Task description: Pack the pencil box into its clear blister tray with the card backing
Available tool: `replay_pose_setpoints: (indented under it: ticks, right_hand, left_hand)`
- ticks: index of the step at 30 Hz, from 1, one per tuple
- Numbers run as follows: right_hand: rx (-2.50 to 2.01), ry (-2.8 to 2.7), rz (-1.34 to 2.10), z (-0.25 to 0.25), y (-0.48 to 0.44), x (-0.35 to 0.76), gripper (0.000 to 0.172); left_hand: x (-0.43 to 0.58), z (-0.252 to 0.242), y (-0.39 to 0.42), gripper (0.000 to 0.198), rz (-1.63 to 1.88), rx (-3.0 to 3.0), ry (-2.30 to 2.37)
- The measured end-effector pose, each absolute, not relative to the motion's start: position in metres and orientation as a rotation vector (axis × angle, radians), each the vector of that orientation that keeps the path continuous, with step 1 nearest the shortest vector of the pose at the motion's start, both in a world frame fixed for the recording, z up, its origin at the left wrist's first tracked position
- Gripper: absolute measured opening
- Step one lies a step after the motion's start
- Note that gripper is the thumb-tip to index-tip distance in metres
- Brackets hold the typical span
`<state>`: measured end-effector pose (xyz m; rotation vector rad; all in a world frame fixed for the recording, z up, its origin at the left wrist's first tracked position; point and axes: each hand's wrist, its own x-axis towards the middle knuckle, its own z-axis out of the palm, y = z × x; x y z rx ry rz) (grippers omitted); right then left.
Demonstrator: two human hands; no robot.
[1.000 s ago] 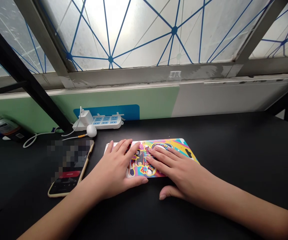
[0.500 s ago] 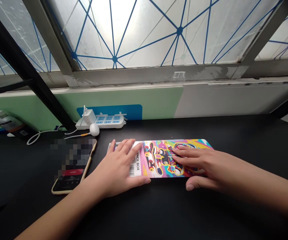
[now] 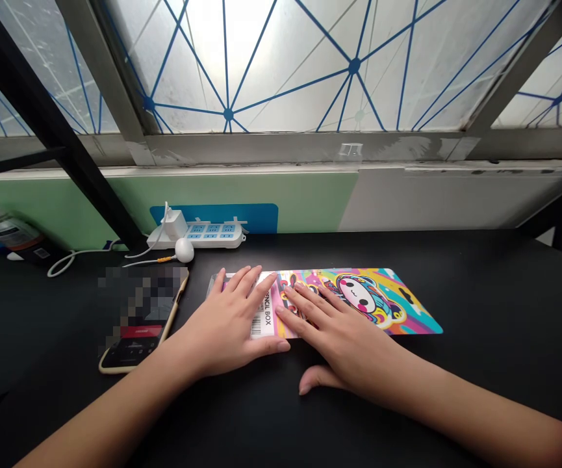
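A pencil box (image 3: 368, 296) lies flat at lower centre; the left hand (image 3: 225, 318) and right hand (image 3: 342, 335) rest on it, fingers spread, gripping nothing. It looks light and stiff; best held by its long edges.

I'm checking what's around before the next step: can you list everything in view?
pencil box: one, multicoloured cartoon print, flat on the table under both hands
phone: one, gold edge, partly blurred, left of the box
power strip: one, white with blue sockets, at the table's back edge
charger: one, white, on the power strip
bottle: one, white cap, far left, lying down
table: one, black, under everything
window: one, frosted with blue lines, above the table
left hand: one, flat on the box's barcode end
right hand: one, flat on the box beside the left hand
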<state>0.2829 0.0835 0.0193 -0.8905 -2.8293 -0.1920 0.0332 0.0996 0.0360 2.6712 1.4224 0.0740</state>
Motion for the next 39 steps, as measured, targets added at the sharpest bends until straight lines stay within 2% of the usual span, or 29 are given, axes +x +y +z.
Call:
replay_pose_setpoints:
  ticks: [5, 10, 12, 14, 17, 19, 22, 25, 28, 31, 36, 39]
  right_hand:
    - [-1.002, -2.848, 0.039, 0.036, 0.085, 0.304, 0.088]
    - [-1.048, -2.785, 0.1, 0.055, 0.093, 0.346, 0.053]
    - [-1.049, -2.733, 0.053, 0.056, 0.095, 0.351, 0.045]
    - [-1.059, -2.689, -0.028, 0.051, 0.096, 0.346, 0.053]
    - [-0.999, -2.733, -0.085, 0.037, 0.093, 0.326, 0.085]
    - [-0.963, -2.772, -0.103, 0.027, 0.092, 0.311, 0.093]
    - [-0.965, -2.746, -0.18, 0.015, 0.094, 0.297, 0.077]
    - [-0.958, -2.723, -0.219, 0.012, 0.097, 0.292, 0.061]
    - [-0.954, -2.749, -0.187, 0.016, 0.1, 0.295, 0.055]
    - [-0.959, -2.757, -0.132, 0.018, 0.1, 0.306, 0.057]
    - [-0.97, -2.698, -0.134, 0.011, 0.098, 0.342, 0.072]
    - [-1.031, -2.679, -0.175, 0.005, 0.093, 0.368, 0.072]
  left_hand:
    - [0.034, 0.037, 0.099, 0.099, 0.097, 2.676, 1.426]
    - [0.033, 0.036, 0.1, 0.097, 0.123, 2.689, 1.429]
    - [0.033, 0.037, 0.101, 0.097, 0.126, 2.699, 1.416]
    - [0.032, 0.037, 0.101, 0.095, 0.12, 2.716, 1.404]
    - [0.033, 0.037, 0.099, 0.091, 0.155, 2.793, 1.385]
    - [0.037, 0.037, 0.096, 0.082, 0.201, 2.862, 1.353]
    - [0.044, 0.034, 0.093, 0.074, 0.208, 2.881, 1.318]
    - [0.049, 0.03, 0.093, 0.081, 0.141, 2.818, 1.353]
    - [0.048, 0.029, 0.094, 0.084, 0.121, 2.782, 1.37]
    - [0.045, 0.03, 0.096, 0.081, 0.147, 2.759, 1.354]
    - [0.041, 0.031, 0.097, 0.079, 0.18, 2.762, 1.345]
    - [0.036, 0.031, 0.098, 0.079, 0.184, 2.754, 1.343]
